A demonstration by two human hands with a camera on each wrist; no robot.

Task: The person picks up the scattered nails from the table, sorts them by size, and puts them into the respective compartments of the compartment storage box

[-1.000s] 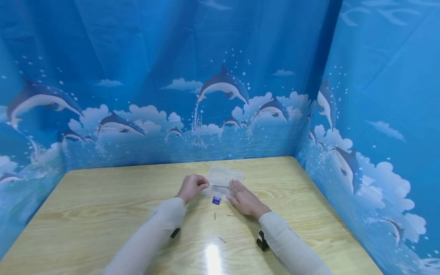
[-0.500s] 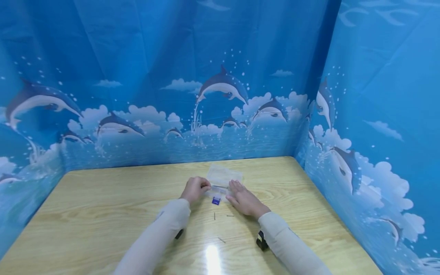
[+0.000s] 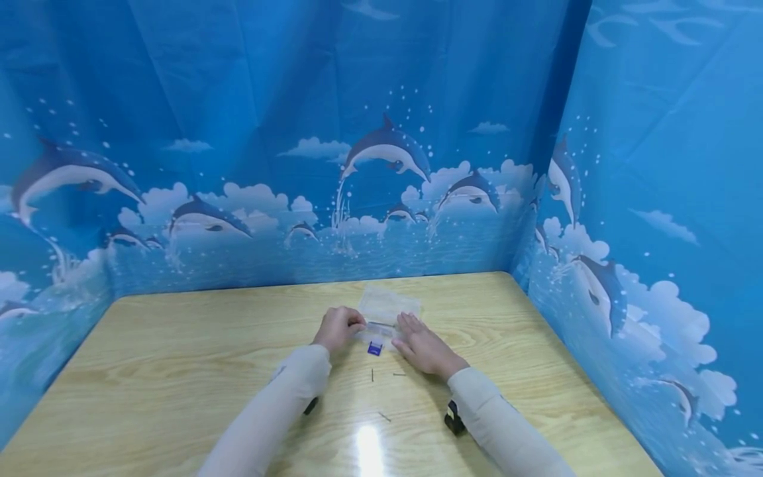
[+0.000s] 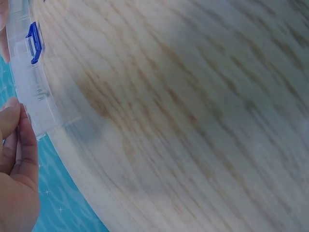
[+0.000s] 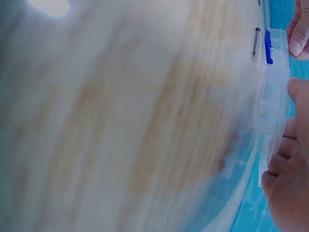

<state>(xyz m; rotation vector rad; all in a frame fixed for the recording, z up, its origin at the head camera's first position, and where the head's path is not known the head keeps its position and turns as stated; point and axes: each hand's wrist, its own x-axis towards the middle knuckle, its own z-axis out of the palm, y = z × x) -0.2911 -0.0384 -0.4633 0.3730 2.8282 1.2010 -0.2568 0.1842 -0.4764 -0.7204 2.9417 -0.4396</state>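
Observation:
A clear plastic box (image 3: 381,331) with compartments lies near the table's far edge, its lid (image 3: 387,303) folded open behind it. On its near side is a blue latch (image 3: 375,348). My left hand (image 3: 340,328) is at the box's left end, thumb and fingertips together at the rim (image 4: 24,106); nothing can be made out between them. My right hand (image 3: 426,346) holds the right end, with thumb (image 5: 292,89) and bent fingers (image 5: 280,164) against the plastic. A thin dark line shows along the box's back; what it is cannot be told.
Three thin nails lie on the wooden table (image 3: 179,371): one upright in view (image 3: 372,375), one sideways (image 3: 399,374) and a slanted nail (image 3: 385,417) closer to me. A blue dolphin curtain (image 3: 268,132) stands behind and to the right.
My left hand has shifted slightly right along the box, fingers more turned in over its left end. The right hand has stayed in place.

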